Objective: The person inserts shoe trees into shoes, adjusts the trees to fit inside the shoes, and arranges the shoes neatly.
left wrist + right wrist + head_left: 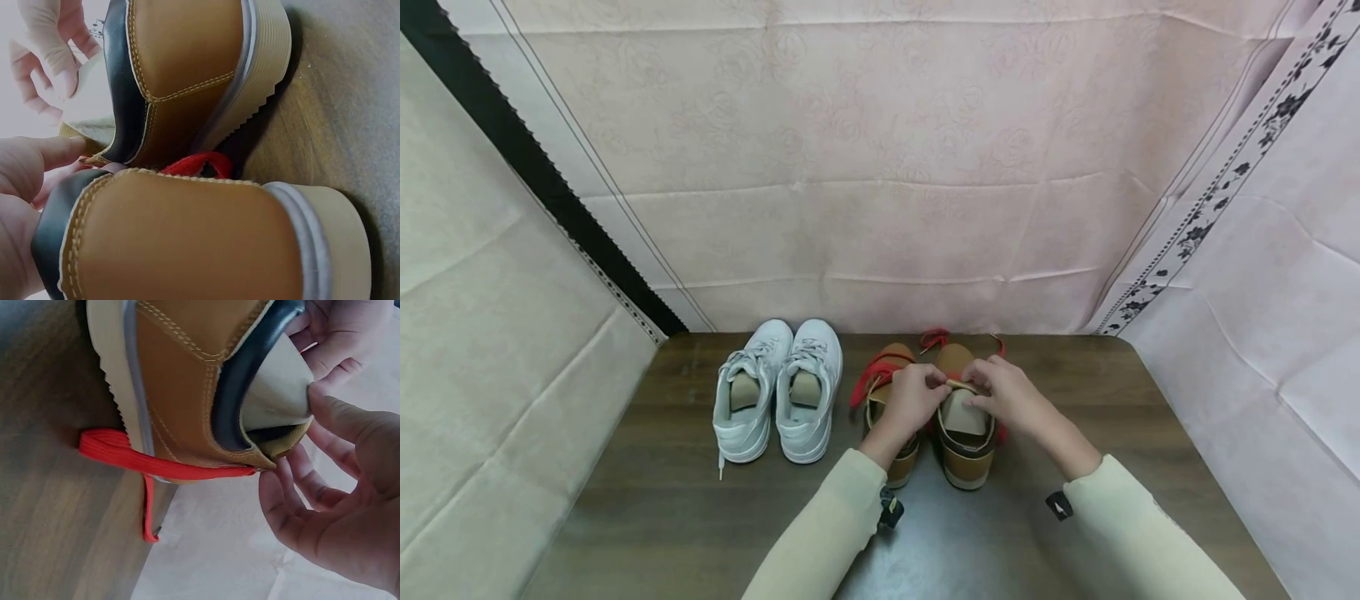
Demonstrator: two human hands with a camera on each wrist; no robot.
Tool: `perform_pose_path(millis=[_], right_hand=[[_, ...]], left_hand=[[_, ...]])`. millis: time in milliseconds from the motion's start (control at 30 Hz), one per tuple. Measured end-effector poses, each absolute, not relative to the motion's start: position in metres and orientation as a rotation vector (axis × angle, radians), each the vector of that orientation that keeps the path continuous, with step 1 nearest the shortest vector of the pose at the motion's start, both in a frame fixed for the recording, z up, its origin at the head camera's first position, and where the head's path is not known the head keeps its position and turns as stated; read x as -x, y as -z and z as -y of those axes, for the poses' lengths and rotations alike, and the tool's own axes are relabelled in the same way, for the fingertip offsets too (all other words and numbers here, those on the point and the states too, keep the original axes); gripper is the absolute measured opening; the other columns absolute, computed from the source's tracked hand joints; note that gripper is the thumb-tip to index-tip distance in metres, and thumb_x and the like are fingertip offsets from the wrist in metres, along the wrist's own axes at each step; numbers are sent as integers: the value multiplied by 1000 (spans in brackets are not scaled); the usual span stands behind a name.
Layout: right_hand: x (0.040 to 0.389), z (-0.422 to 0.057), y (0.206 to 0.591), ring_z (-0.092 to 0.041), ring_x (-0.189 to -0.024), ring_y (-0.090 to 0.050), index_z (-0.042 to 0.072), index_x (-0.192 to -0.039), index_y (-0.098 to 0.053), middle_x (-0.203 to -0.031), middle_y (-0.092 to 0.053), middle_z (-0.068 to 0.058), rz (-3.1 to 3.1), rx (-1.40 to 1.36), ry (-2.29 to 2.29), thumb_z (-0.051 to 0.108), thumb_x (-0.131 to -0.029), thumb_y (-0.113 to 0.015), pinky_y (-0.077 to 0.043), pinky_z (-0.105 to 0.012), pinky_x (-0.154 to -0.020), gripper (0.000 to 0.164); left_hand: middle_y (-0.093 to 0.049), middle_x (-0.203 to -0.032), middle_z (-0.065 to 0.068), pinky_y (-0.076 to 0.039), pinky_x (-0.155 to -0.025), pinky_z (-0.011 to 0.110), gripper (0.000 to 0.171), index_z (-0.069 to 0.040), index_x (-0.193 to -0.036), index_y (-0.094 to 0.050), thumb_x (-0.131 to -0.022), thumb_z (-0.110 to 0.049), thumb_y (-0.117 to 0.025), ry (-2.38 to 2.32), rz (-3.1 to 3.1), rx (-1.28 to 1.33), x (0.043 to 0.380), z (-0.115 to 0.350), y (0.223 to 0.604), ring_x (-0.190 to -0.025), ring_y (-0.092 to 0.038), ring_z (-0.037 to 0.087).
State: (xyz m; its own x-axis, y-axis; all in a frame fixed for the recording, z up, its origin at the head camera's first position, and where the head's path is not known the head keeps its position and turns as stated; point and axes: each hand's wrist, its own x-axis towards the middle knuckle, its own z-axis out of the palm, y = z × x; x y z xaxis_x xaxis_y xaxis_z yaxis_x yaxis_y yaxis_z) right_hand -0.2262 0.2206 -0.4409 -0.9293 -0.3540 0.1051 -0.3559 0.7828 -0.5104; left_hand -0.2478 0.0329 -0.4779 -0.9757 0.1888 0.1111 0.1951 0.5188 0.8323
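Observation:
A pair of tan boots with red laces stands in the middle of the dark wooden table. Both hands work at the mouth of the right boot. My left hand reaches over the left boot and pinches the right boot's tongue near its tip. My right hand pinches the pale paper stuffing that sticks out of the boot. In the right wrist view the thumb lies on the paper and the fingers curl under the tongue. A red lace trails on the table.
Two white sneakers stand side by side left of the boots, each with paper inside. Pink cloth walls close in the table at the back and right, a beige one at the left. Bare tabletop lies in front of the shoes.

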Motion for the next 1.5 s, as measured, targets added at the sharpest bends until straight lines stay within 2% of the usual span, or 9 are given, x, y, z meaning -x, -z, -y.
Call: perform_pose_path(millis=[267, 567, 967, 1267, 1400, 1500], right_hand=[[229, -217, 445, -24, -92, -59, 9, -109, -70, -101, -62, -9, 2991, -585, -739, 12, -84, -85, -52, -44, -80, 30], [230, -210, 457, -37, -100, -52, 10, -111, -71, -106, -56, -13, 2961, -449, -704, 11, -82, -87, -47, -50, -84, 33], [228, -214, 472, -35, -102, -49, 11, -112, -71, -110, -56, -12, 2925, -413, -697, 12, -82, -87, -44, -46, -82, 34], [219, -222, 476, -35, -111, -48, 11, -122, -70, -118, -57, -14, 2811, -364, -802, 17, -85, -85, -44, -49, -87, 41], [209, -233, 477, -36, -113, -52, 6, -127, -64, -121, -55, -18, 2825, -232, -896, 24, -91, -80, -47, -52, -91, 43], [203, -240, 478, -35, -110, -58, 1, -128, -58, -123, -55, -21, 2890, -145, -974, 30, -95, -75, -51, -53, -91, 46]], left_hand=[[-79, -94, 2, -58, -74, 26, 4, -9, -95, -80, -91, -12, -79, 1513, 2738, 359, 247, -34, 480, -83, -69, 12], [-79, -94, 2, -58, -75, 28, 4, -10, -95, -80, -92, -12, -79, 1472, 2755, 341, 248, -34, 478, -87, -70, 15], [-78, -93, 2, -59, -75, 29, 6, -10, -96, -79, -92, -13, -79, 1455, 2766, 362, 246, -33, 477, -86, -70, 14], [-76, -105, 4, -60, -83, 32, 20, -10, -112, -76, -95, -20, -76, 1322, 2827, 481, 241, -23, 459, -93, -68, 15], [-74, -112, 7, -59, -81, 33, 27, -10, -119, -74, -95, -21, -76, 1201, 2747, 561, 234, -6, 453, -91, -68, 18], [-71, -120, 7, -58, -88, 36, 31, -11, -122, -72, -93, -22, -77, 1071, 2711, 582, 230, 10, 450, -101, -68, 21]])
